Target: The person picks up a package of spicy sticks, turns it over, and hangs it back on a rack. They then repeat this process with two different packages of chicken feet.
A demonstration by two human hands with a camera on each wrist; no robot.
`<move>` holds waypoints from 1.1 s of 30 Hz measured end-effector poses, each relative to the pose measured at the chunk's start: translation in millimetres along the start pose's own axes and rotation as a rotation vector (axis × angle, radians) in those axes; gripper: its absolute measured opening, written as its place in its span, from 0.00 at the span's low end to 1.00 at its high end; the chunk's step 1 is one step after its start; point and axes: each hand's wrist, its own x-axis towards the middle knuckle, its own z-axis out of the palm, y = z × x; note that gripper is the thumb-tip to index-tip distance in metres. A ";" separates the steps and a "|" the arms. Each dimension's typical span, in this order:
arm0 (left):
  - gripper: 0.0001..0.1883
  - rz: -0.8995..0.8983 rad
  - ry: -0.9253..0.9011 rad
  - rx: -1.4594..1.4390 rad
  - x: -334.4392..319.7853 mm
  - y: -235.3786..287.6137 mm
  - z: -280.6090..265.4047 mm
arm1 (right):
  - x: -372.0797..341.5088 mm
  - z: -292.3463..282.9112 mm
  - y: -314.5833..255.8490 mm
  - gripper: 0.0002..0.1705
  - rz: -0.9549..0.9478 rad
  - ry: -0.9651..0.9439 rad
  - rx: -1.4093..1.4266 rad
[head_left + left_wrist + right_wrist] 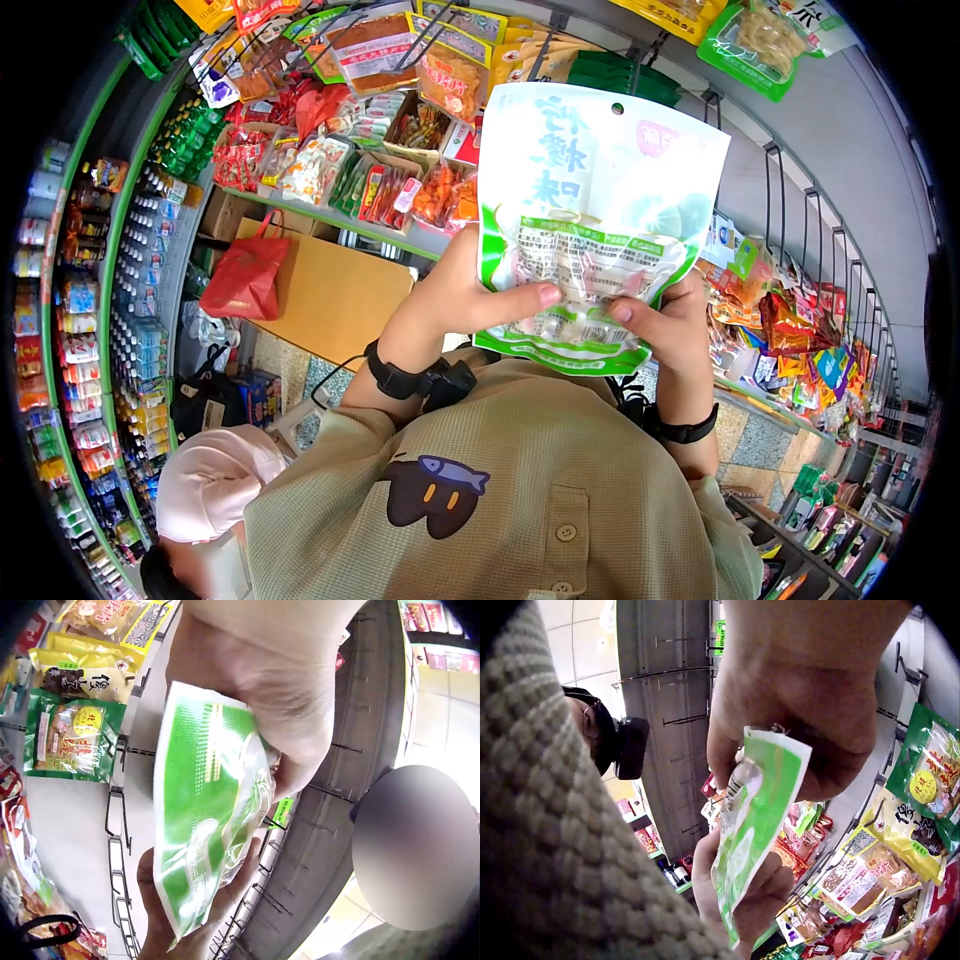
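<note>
A white and green snack pouch [590,240] is held up in front of the chest, its printed back with small text and a barcode facing the head camera. The left hand [480,290] grips its left edge, thumb lying across the lower part. On the opposite edge the right hand [675,315] pinches it, thumb also on the face. The left wrist view shows the pouch's green bottom [202,802] edge-on beneath the left hand [262,697]. In the right wrist view the right hand [795,712] holds the pouch [757,817] from its side; fingers behind it are partly hidden.
Shelves of packaged snacks [380,190] stand ahead, with hanging pouches [375,55] above. Wire hooks [790,200] stick out at the right. A red bag [245,275] rests on a brown board [340,290]. Another person in a pink top [215,480] is at the lower left.
</note>
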 end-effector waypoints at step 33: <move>0.20 -0.062 0.141 -0.031 2.4 -13.7 8.5 | -3.4 -11.7 -1.2 0.17 0.104 -0.070 0.017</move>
